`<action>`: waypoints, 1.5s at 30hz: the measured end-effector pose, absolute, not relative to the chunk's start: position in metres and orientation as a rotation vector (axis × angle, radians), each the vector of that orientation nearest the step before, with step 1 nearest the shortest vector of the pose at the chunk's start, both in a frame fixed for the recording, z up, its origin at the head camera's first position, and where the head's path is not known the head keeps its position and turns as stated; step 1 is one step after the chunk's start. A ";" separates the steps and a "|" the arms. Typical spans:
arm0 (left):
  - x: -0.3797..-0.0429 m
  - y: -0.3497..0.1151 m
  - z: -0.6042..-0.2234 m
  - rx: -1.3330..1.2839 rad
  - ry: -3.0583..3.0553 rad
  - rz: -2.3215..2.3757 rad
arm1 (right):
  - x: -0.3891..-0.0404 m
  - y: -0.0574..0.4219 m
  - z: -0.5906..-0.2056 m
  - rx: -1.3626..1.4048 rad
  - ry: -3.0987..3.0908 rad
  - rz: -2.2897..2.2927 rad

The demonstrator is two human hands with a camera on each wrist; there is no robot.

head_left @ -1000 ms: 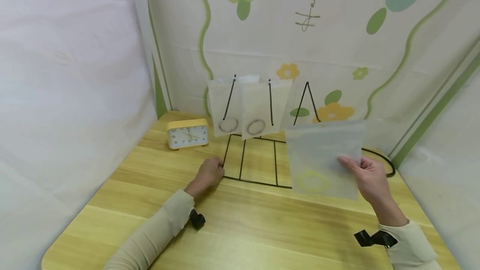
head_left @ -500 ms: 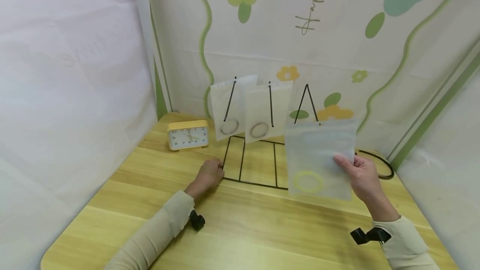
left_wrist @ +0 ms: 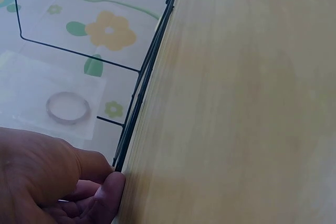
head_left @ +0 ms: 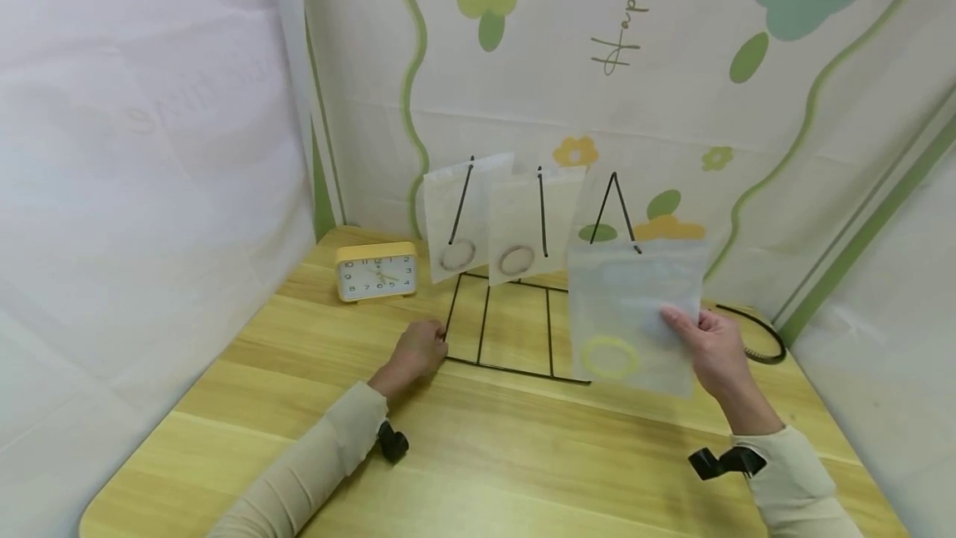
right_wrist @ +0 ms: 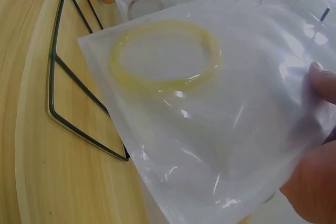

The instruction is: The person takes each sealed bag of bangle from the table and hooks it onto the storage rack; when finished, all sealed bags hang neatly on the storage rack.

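Note:
A translucent zip bag (head_left: 635,297) with a yellow ring-shaped bangle (right_wrist: 165,80) inside is held upright by my right hand (head_left: 717,351), thumb in front at its right edge. The bag's top edge meets the third hook (head_left: 626,210) of a black wire rack (head_left: 515,369); the hook's tip shows in front of the bag. My left hand (head_left: 418,347) pinches the rack's front left corner, thumb and index finger on the wire in the left wrist view. Two similar bags, the left bag (head_left: 457,206) and the middle bag (head_left: 526,227), hang on the other hooks, each with a darker ring inside.
A yellow desk clock (head_left: 377,272) stands left of the rack. On the right, behind my right hand, a black curved item (head_left: 773,351) lies on the wooden table (head_left: 485,463). Printed fabric walls (head_left: 538,81) enclose the back and sides.
My right hand has shifted slightly left with the bag, and the third hook's tip now sticks out further over the bag's top. The left hand stays on the rack corner.

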State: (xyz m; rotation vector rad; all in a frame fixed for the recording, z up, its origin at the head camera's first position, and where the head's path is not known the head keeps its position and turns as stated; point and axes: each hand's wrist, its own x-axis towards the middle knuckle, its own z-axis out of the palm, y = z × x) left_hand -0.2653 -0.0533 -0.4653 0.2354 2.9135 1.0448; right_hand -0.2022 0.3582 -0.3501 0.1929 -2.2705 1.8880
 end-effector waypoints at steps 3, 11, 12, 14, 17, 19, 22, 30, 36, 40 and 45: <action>-0.265 -0.053 -0.465 0.234 2.907 1.053 | -0.208 0.358 -0.351 0.148 -2.327 1.838; -0.266 -0.053 -0.469 0.292 2.897 1.083 | -0.225 0.364 -0.352 0.145 -2.340 1.780; -0.266 -0.053 -0.469 0.296 2.898 1.088 | -0.227 0.364 -0.353 0.157 -2.323 1.795; -0.266 -0.054 -0.470 0.302 2.908 1.090 | -0.231 0.364 -0.355 0.184 -2.268 1.849; -0.265 -0.054 -0.469 0.290 2.922 1.085 | -0.239 0.362 -0.356 0.216 -2.175 1.945; -0.265 -0.054 -0.468 0.284 2.932 1.080 | -0.243 0.362 -0.357 0.225 -2.121 2.001; -0.266 -0.053 -0.467 0.284 2.923 1.079 | -0.249 0.361 -0.358 0.216 -2.090 2.038; -0.265 -0.053 -0.467 0.290 2.917 1.081 | -0.268 0.356 -0.353 0.032 -2.046 2.065; -0.266 -0.053 -0.467 0.301 2.931 1.061 | -0.287 0.359 -0.357 0.010 -2.022 2.109; -0.266 -0.053 -0.467 0.294 2.929 1.058 | -0.296 0.358 -0.357 -0.019 -2.051 2.099; -0.267 -0.053 -0.467 0.265 2.925 1.047 | -0.308 0.354 -0.357 -0.056 -1.990 2.152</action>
